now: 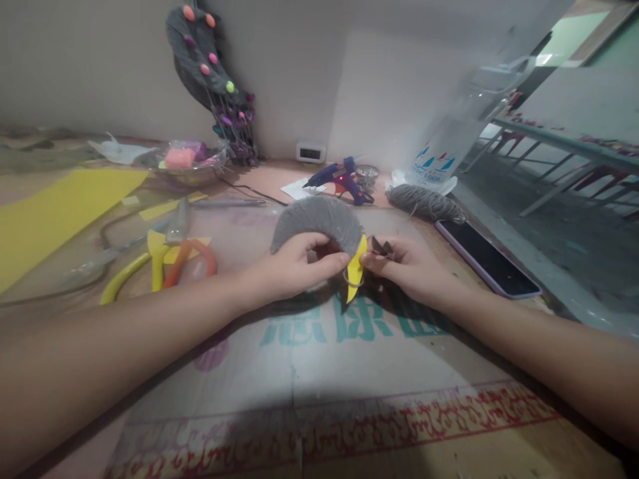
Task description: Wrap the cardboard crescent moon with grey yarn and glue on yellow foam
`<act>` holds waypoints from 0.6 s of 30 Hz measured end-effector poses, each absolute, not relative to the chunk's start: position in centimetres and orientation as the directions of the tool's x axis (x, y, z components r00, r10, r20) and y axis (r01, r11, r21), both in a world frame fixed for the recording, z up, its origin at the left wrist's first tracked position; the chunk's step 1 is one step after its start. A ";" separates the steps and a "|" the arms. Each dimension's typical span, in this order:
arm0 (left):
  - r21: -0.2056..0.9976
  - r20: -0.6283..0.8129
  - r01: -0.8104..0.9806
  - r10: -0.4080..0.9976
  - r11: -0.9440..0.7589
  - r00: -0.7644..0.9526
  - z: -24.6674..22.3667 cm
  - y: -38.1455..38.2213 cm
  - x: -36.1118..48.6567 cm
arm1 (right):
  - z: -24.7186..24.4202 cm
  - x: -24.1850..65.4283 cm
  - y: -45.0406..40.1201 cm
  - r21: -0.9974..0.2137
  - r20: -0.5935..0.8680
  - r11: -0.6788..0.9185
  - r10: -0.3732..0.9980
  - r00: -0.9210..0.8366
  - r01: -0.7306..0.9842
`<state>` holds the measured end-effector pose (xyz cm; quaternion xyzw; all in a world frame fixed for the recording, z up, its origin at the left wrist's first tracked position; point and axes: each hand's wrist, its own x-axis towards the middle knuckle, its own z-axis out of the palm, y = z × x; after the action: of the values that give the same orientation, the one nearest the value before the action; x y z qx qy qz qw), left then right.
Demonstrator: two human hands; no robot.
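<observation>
A crescent wrapped in grey yarn (319, 219) is held up over the table, its bare yellow tip (355, 273) pointing down. My left hand (304, 263) grips the crescent from the inner side, thumb near the yellow tip. A strand of grey yarn loops round that tip. My right hand (407, 266) is closed at the tip's right edge, thumb against it. A small dark brown piece (382, 247) sticks out between the right fingers; its kind is unclear. What else the right fingers hold is hidden.
Behind lie a blue glue gun (339, 179), a grey yarn skein (426, 203) and a plastic bottle (444, 140). A phone (489, 259) is at right. Orange-and-yellow-handled scissors (184, 263) and yellow sheet (64, 213) lie left. A decorated grey crescent (200, 60) stands against the wall.
</observation>
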<state>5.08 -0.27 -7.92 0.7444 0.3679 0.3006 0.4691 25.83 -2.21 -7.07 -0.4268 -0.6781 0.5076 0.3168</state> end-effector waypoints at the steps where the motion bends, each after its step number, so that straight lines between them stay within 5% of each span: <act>1: 0.923 0.100 0.264 0.838 -0.280 0.537 -8.1 -0.2 5.1 | -6.9 25.8 -2.3 -0.948 0.002 0.139 0.903 -0.429 0.287; 10: 0.916 0.175 0.194 0.783 -0.352 0.596 -8.0 0.0 5.3 | -6.5 25.6 -2.4 -0.911 0.020 0.190 0.907 -0.422 0.365; 18: 0.958 0.116 0.158 0.826 -0.240 0.552 -8.4 0.1 5.0 | -7.0 25.8 -2.2 -0.940 -0.008 0.147 0.893 -0.449 0.308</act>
<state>4.96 0.11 -8.39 0.7166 0.3432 0.3261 0.5122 25.81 -2.20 -7.04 -0.4316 -0.6960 0.4903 0.2983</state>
